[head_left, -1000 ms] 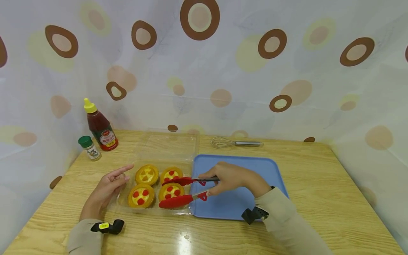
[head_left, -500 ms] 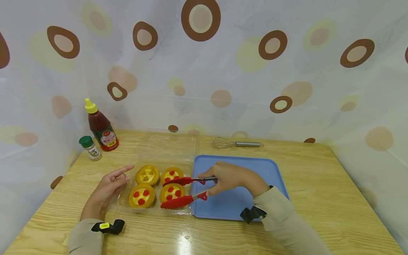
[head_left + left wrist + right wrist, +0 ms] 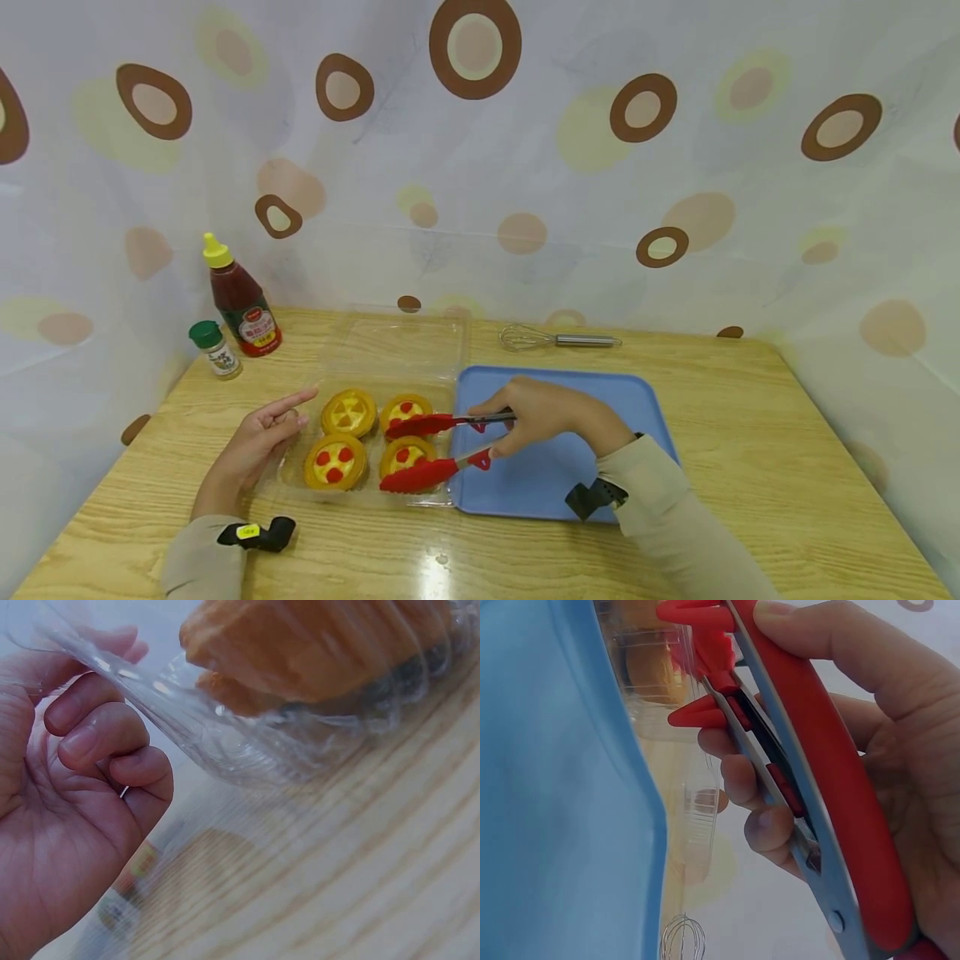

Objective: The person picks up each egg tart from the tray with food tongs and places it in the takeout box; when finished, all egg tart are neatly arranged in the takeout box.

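Four-side clear plastic container (image 3: 367,497) lies open, holding several round tarts. One back-left tart (image 3: 348,413) has yellow wedge shapes; a front-left tart (image 3: 335,463) bears red dots. My right hand (image 3: 536,417) grips red-tipped tongs (image 3: 810,742), their jaws spread at the front-right tart (image 3: 408,454). The upper tip partly covers the back-right tart (image 3: 406,408); the lower tip covers the front-right one's near edge. Whether the tips press it is unclear. My left hand (image 3: 255,442) holds the container's left rim, index finger extended along it, other fingers curled (image 3: 105,742).
A blue tray (image 3: 555,492) lies against the container's right side, under my right hand. Behind it is a whisk (image 3: 558,337). A red sauce bottle (image 3: 243,308) and a green-capped shaker (image 3: 216,350) stand at the back left. A patterned curtain (image 3: 480,192) bounds the table.
The view has shifted slightly. Both hands, the tongs and the tarts keep nearly the same places; the front-right tart shows a little less between the tong tips.
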Available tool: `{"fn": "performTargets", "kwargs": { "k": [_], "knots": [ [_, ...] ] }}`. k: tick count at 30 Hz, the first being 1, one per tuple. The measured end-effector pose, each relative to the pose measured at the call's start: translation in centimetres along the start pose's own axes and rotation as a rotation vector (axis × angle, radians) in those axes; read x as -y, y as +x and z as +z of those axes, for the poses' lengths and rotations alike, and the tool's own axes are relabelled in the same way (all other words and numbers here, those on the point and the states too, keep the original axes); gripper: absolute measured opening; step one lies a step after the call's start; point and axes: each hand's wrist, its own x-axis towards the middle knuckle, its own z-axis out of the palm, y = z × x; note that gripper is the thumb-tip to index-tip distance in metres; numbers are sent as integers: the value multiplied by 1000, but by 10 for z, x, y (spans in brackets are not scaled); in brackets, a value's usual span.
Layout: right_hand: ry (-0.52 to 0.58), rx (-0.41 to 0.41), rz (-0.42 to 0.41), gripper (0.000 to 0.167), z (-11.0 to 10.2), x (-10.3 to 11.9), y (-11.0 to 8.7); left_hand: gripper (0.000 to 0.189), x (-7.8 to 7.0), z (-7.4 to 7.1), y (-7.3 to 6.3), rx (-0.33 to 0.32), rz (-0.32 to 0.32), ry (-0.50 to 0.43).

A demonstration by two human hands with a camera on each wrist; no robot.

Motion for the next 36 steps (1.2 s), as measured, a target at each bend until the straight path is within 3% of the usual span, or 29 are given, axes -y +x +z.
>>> {"fn": "performTargets", "kwargs": {
  "k": [7, 25, 36],
  "knots": [
    [61, -54, 5, 55, -2, -6, -7, 38, 0, 0, 1, 1, 4, 6],
    [138, -179, -82, 62, 14, -23, -32, 37, -2, 0, 0, 12, -3, 17],
    [191, -253, -1, 70, 15, -28, -62, 39, -2, 0, 1, 24, 7, -5]
  ]
}}
